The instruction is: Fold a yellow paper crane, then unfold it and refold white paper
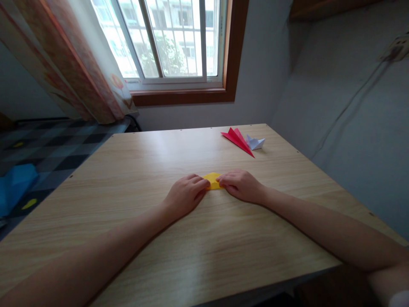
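A small folded yellow paper lies flat on the wooden table, near its middle. My left hand rests palm down with its fingertips pressing on the paper's left edge. My right hand presses on the paper's right edge with its fingers curled. The two hands nearly meet over the paper and hide most of it.
A folded red paper shape and a small white folded paper lie at the table's far right. Walls stand close behind and to the right, with a window and curtain. A bed with a dark checked cover is on the left.
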Available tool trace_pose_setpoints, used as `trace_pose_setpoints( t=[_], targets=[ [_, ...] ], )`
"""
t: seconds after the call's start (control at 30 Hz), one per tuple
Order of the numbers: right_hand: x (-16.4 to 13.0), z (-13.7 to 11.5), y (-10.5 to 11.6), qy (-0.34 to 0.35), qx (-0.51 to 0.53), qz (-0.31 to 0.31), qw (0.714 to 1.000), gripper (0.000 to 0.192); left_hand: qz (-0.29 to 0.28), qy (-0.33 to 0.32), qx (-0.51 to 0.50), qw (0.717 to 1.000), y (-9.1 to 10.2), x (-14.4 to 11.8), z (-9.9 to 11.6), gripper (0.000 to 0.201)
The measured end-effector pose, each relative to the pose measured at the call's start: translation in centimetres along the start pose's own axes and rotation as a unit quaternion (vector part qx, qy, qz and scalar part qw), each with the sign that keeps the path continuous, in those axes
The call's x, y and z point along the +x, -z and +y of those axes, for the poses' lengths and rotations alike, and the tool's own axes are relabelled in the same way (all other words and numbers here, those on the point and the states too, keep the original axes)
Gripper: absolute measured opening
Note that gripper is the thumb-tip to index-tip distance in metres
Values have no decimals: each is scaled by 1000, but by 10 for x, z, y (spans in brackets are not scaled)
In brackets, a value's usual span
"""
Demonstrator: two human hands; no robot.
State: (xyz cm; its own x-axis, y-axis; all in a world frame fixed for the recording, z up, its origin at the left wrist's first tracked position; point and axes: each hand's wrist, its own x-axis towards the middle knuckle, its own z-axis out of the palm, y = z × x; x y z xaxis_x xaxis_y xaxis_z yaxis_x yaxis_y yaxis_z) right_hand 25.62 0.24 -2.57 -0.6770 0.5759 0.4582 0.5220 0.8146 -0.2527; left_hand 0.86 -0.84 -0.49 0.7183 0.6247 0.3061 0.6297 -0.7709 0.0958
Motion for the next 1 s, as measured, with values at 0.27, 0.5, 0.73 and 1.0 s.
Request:
trace_pose_setpoints(
  t=[0.27,0.5,0.73,1.0],
  targets=[
    [0,-2,1,0,6,6,1000,21,2,-23,-5,1000,1,1,-1,16],
    [-2,-1,3,34,16,18,999,28,9,-35,-9,999,2,1,-1,20],
    [-3,2,6,36,10,-12,999,30,6,-37,-13,999,2,1,-1,22],
    [2,-2,4,3,83,32,996,28,8,-39,-42,998,2,2,-4,20]
  ],
)
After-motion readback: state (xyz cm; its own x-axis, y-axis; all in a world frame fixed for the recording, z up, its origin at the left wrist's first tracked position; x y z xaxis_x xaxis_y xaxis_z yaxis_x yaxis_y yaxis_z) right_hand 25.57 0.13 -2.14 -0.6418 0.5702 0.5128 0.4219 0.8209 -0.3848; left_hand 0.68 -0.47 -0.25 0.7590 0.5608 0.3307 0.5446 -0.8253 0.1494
